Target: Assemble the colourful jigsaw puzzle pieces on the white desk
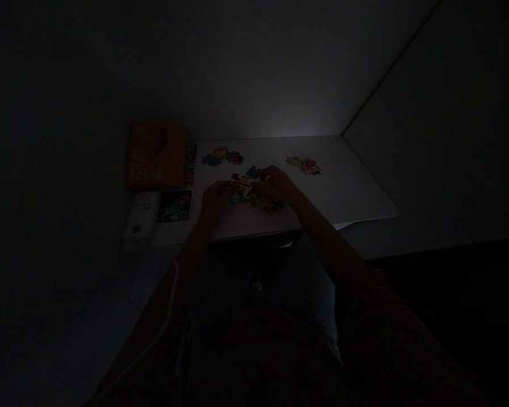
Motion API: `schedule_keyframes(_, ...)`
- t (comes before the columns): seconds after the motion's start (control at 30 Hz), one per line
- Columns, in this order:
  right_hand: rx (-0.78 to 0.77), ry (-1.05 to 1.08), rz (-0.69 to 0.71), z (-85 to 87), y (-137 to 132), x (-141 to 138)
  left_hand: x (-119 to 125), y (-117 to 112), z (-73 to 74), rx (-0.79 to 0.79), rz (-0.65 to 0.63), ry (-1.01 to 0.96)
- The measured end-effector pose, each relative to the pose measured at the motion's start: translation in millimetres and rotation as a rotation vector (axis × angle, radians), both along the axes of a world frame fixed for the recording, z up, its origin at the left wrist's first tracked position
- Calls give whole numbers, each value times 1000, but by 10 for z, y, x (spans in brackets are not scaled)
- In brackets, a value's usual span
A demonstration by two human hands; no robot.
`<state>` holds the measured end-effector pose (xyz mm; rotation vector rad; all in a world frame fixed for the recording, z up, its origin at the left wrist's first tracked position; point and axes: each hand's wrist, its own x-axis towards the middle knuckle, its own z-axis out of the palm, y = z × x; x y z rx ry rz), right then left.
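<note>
Although the room (237, 73) is dark, colourful jigsaw pieces (250, 199) lie near the front edge of a white tabletop (348, 181), between the half-closed left hand (214, 200) and right hand (277, 185); any grip is unclear.

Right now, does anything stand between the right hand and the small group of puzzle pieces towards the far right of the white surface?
Nothing visible does. Only the bare white surface lies between the right hand and that group of puzzle pieces, though the dim light could hide anything very small.
</note>
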<state>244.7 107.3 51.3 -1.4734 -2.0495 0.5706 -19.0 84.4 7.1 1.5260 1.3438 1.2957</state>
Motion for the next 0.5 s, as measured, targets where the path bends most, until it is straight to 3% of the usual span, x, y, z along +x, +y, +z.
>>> schedule_keyframes(0.13, -40, -211, -130, -74, -19, 283, -11, 25, -26, 6, 40, -16)
schedule_keyframes(0.23, -55, -274, -151, -125, -64, 399, -5, 42, -52, 2, 39, -10)
schedule_keyframes(0.5, -56, -269, -121, -115, -51, 338, -2, 37, -44, -1, 53, -12)
